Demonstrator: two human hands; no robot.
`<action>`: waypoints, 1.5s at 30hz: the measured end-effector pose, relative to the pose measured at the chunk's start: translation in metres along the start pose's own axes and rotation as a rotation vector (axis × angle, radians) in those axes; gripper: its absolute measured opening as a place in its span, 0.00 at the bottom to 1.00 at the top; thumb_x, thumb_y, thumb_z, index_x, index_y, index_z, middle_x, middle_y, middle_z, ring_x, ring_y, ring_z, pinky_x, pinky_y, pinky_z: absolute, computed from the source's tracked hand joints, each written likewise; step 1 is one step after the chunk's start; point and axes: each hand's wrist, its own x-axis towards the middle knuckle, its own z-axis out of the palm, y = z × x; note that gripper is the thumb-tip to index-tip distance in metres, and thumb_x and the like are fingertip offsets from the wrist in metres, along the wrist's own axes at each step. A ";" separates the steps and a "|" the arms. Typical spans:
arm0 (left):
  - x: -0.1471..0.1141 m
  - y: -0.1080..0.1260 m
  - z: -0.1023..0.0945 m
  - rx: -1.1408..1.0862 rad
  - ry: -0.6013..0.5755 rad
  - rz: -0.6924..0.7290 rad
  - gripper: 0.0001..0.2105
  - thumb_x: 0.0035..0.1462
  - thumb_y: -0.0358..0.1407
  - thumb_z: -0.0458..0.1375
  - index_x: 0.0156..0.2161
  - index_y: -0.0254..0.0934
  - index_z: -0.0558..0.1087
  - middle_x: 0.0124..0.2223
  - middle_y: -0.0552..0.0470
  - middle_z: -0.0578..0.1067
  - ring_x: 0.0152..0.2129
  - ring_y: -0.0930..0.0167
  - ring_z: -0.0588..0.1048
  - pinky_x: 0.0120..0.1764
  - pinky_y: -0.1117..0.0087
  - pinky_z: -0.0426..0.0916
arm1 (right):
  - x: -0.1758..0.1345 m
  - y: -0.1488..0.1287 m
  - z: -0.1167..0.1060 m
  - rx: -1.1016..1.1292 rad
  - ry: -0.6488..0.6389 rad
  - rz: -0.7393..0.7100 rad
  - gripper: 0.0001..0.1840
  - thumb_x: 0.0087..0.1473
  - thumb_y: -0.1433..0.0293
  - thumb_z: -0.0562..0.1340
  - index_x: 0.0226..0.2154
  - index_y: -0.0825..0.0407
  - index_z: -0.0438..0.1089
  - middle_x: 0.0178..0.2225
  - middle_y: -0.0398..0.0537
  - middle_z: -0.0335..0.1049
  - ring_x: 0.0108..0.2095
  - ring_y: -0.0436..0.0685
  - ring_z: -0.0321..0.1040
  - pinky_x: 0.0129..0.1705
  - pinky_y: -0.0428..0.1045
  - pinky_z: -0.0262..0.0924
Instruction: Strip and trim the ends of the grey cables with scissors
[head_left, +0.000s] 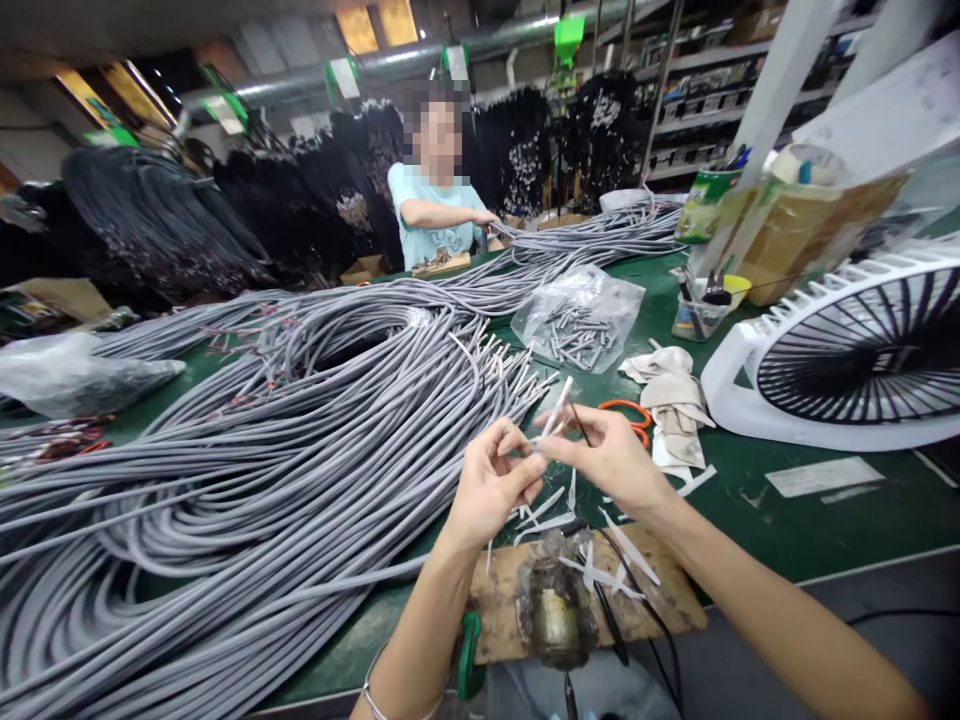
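My left hand (501, 482) is closed in a pinch, its thumb and fingertips meeting my right hand's fingers. Between the two hands a narrow white strip (556, 408) sticks up at a slant. My right hand (611, 462) is pinched too, with a thin dark rod-like tool (579, 420) rising from its grip; its exact kind is unclear. What lies right between the fingertips is too small to make out. Below the hands, white scraps (600, 578) lie on a wooden board (502, 610) around a worn metal device (556, 610).
Coiled grey cables (315, 480) cover the left side of the green table (757, 510). Beyond my hands lies a plastic bag (581, 325) of short grey pieces. Orange-handled scissors (636, 410), cloth scraps (675, 405) and a white fan (847, 360) stand rightward. A person (439, 215) handles cables opposite.
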 end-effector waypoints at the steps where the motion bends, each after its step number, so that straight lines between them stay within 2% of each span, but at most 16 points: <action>1: 0.000 -0.001 0.000 0.005 0.023 0.012 0.21 0.44 0.32 0.63 0.25 0.38 0.49 0.25 0.62 0.61 0.11 0.85 0.61 0.13 0.84 0.51 | -0.003 0.002 0.006 -0.044 0.002 -0.038 0.12 0.39 0.64 0.67 0.22 0.55 0.68 0.21 0.42 0.65 0.22 0.47 0.59 0.23 0.44 0.54; 4: 0.002 -0.003 0.001 -0.023 0.104 0.025 0.18 0.42 0.31 0.65 0.29 0.38 0.56 0.24 0.63 0.63 0.11 0.85 0.60 0.14 0.84 0.52 | -0.008 0.004 0.015 -0.157 0.101 -0.146 0.11 0.44 0.65 0.64 0.20 0.55 0.68 0.21 0.43 0.64 0.22 0.48 0.58 0.23 0.45 0.52; 6: 0.002 -0.003 0.001 -0.050 0.135 0.011 0.20 0.39 0.31 0.66 0.38 0.38 0.62 0.24 0.63 0.64 0.11 0.86 0.58 0.14 0.84 0.51 | -0.011 0.004 0.016 -0.216 0.095 -0.202 0.10 0.48 0.66 0.62 0.22 0.55 0.67 0.21 0.43 0.62 0.22 0.48 0.57 0.23 0.45 0.50; 8: 0.002 -0.003 0.000 -0.046 0.134 0.015 0.25 0.36 0.31 0.67 0.43 0.37 0.66 0.24 0.61 0.66 0.14 0.84 0.62 0.17 0.83 0.56 | -0.013 0.002 0.015 -0.233 0.062 -0.247 0.09 0.50 0.67 0.60 0.24 0.54 0.68 0.22 0.43 0.61 0.23 0.49 0.57 0.24 0.45 0.50; 11: 0.001 -0.001 -0.001 -0.013 0.116 0.070 0.20 0.35 0.31 0.68 0.38 0.35 0.73 0.29 0.54 0.72 0.23 0.78 0.70 0.28 0.78 0.64 | -0.016 0.000 0.014 -0.227 0.052 -0.297 0.08 0.52 0.68 0.58 0.25 0.54 0.67 0.22 0.42 0.59 0.23 0.48 0.55 0.23 0.45 0.48; 14: -0.001 0.000 -0.004 0.039 0.083 0.127 0.13 0.42 0.34 0.65 0.37 0.34 0.76 0.26 0.53 0.72 0.19 0.78 0.67 0.24 0.76 0.62 | -0.017 0.000 0.012 -0.215 0.062 -0.318 0.07 0.52 0.68 0.58 0.26 0.53 0.66 0.22 0.41 0.56 0.22 0.47 0.52 0.22 0.45 0.46; 16: -0.003 0.002 -0.005 0.172 0.057 0.233 0.12 0.46 0.34 0.62 0.39 0.36 0.76 0.25 0.53 0.70 0.19 0.78 0.65 0.22 0.76 0.61 | -0.016 0.000 0.010 -0.205 0.070 -0.306 0.07 0.52 0.67 0.58 0.26 0.53 0.66 0.22 0.40 0.56 0.21 0.47 0.51 0.22 0.45 0.46; 19: -0.006 0.003 -0.005 0.524 0.069 0.523 0.12 0.48 0.27 0.59 0.40 0.40 0.76 0.29 0.52 0.73 0.25 0.75 0.69 0.27 0.74 0.64 | -0.015 -0.002 0.004 -0.158 0.091 -0.303 0.06 0.52 0.68 0.58 0.27 0.53 0.67 0.22 0.40 0.57 0.21 0.46 0.51 0.22 0.45 0.45; 21: -0.009 0.004 -0.004 0.711 0.105 0.697 0.16 0.48 0.23 0.57 0.41 0.43 0.75 0.31 0.52 0.76 0.27 0.73 0.71 0.30 0.73 0.66 | -0.015 -0.005 0.001 -0.134 0.077 -0.372 0.05 0.51 0.70 0.58 0.26 0.52 0.67 0.23 0.41 0.59 0.22 0.47 0.54 0.24 0.45 0.48; 24: -0.011 0.004 -0.002 0.819 0.129 0.849 0.22 0.47 0.19 0.57 0.44 0.47 0.73 0.33 0.53 0.77 0.29 0.71 0.74 0.33 0.70 0.69 | -0.018 -0.009 -0.003 -0.133 0.029 -0.478 0.04 0.50 0.72 0.59 0.26 0.51 0.68 0.24 0.42 0.63 0.26 0.50 0.59 0.28 0.47 0.52; 27: -0.011 0.004 -0.002 0.855 0.099 0.920 0.25 0.45 0.18 0.58 0.45 0.48 0.72 0.33 0.54 0.78 0.29 0.71 0.75 0.33 0.69 0.70 | -0.021 -0.011 -0.004 -0.140 0.036 -0.464 0.04 0.50 0.73 0.60 0.26 0.51 0.68 0.25 0.43 0.64 0.26 0.50 0.60 0.27 0.47 0.53; 35: -0.012 0.004 0.001 0.896 0.097 0.899 0.28 0.45 0.17 0.57 0.48 0.49 0.70 0.32 0.54 0.77 0.28 0.72 0.74 0.32 0.71 0.68 | -0.018 -0.015 -0.002 -0.213 0.143 -0.282 0.06 0.49 0.69 0.60 0.24 0.53 0.68 0.22 0.41 0.61 0.24 0.49 0.57 0.25 0.45 0.50; 39: -0.014 0.002 0.005 0.885 0.121 0.741 0.22 0.46 0.23 0.59 0.45 0.47 0.73 0.26 0.55 0.71 0.22 0.75 0.67 0.25 0.74 0.62 | -0.015 -0.012 0.000 -0.118 0.118 -0.127 0.08 0.49 0.66 0.59 0.24 0.54 0.66 0.20 0.39 0.59 0.20 0.46 0.52 0.22 0.44 0.48; 42: -0.015 0.000 0.008 0.773 0.196 0.640 0.11 0.50 0.29 0.59 0.39 0.44 0.77 0.21 0.56 0.64 0.19 0.76 0.63 0.22 0.75 0.57 | -0.013 -0.006 0.002 -0.054 0.090 -0.050 0.10 0.48 0.64 0.60 0.24 0.54 0.64 0.21 0.39 0.57 0.20 0.45 0.50 0.20 0.43 0.45; 45: -0.014 -0.001 0.010 0.597 0.341 0.507 0.08 0.55 0.34 0.55 0.34 0.38 0.77 0.19 0.56 0.66 0.16 0.76 0.64 0.20 0.75 0.57 | -0.011 -0.001 0.003 -0.048 0.100 -0.014 0.12 0.48 0.62 0.60 0.26 0.54 0.64 0.21 0.38 0.55 0.18 0.44 0.46 0.18 0.43 0.40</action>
